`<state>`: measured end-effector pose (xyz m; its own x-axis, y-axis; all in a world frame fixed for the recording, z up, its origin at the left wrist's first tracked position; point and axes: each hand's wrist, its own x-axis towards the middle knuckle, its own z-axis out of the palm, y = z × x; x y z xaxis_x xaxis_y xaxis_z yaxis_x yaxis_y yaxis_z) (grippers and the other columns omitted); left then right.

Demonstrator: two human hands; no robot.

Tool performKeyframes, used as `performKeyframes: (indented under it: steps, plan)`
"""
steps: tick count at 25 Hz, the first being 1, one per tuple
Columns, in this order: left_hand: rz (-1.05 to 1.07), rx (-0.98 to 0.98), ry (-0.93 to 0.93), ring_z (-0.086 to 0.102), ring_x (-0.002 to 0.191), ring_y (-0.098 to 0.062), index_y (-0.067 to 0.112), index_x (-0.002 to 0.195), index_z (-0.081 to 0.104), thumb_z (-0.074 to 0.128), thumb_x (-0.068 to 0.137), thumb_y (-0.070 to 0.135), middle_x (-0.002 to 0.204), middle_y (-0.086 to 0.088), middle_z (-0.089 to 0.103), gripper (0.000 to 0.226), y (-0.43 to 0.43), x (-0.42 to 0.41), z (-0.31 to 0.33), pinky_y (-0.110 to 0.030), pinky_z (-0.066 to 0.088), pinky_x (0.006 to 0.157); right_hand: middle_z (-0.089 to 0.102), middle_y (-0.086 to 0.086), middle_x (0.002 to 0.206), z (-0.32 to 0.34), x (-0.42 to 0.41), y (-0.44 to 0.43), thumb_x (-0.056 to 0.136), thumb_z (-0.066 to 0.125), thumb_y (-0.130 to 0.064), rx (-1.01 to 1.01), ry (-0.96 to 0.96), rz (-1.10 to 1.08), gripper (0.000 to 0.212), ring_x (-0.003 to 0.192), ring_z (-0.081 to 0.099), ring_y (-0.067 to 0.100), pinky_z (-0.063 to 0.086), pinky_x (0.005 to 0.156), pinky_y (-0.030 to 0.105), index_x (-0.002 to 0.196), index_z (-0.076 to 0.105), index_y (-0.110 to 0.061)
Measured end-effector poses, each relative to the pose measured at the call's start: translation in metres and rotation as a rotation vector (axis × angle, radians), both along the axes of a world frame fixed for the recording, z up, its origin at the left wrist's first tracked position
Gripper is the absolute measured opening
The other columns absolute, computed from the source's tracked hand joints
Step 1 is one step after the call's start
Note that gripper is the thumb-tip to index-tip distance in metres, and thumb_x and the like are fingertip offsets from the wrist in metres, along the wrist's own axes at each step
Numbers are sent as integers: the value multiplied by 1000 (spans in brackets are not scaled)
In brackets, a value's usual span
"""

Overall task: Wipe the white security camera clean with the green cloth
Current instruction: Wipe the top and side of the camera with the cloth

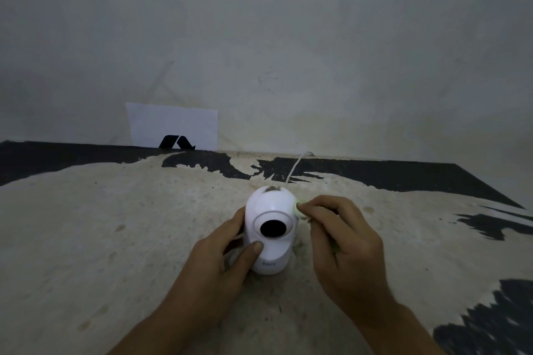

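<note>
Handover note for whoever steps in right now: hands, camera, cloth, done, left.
Left hand: gripping the white security camera by its side, thumb on the front, steadying it upright on the worn table.
Right hand: pinching the green cloth, bunched small, against the camera's upper right side.
Done: cannot tell how much has been wiped.
Left: dark smudge on top of the dome; lens face and base. White cable runs off behind.

white camera (270, 239) with black lens, pale green cloth (298, 209), table (115, 239) beige with patchy black, white paper (173, 124), greyish wall (288, 37)
</note>
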<state>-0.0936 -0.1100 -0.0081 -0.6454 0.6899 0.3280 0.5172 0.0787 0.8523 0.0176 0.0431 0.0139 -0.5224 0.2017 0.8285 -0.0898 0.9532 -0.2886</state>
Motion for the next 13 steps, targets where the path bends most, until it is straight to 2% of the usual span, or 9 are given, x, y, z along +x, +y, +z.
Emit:
performKeyframes:
  steps: [3,6,9,13]
  plan:
    - [9,11,8,46,107,22,49,131,32,53,78,48,123,37,47,57,1,-1,-2,4,37,80,58,10,109,1,-1,-12,90,52,-15,-2,-48,60,29,92,55,9,49,74,17,117,60,-10]
    - [1,9,4,46,110,18,50,130,31,53,78,47,126,35,47,56,0,0,-2,3,36,83,60,11,101,2,-2,-12,90,51,-13,-24,-24,37,29,89,52,5,43,76,8,116,61,-4]
    - [-7,13,4,42,104,27,58,122,27,52,77,48,122,39,43,53,0,0,0,7,34,79,62,10,94,2,1,-9,89,53,-13,-39,1,37,28,84,54,6,41,76,6,112,63,-2]
    - [-13,17,6,45,108,22,57,125,29,53,79,46,124,38,45,53,0,-1,-1,3,36,83,64,10,92,4,3,-8,85,60,-13,34,-35,77,26,79,57,9,46,73,9,108,66,-3]
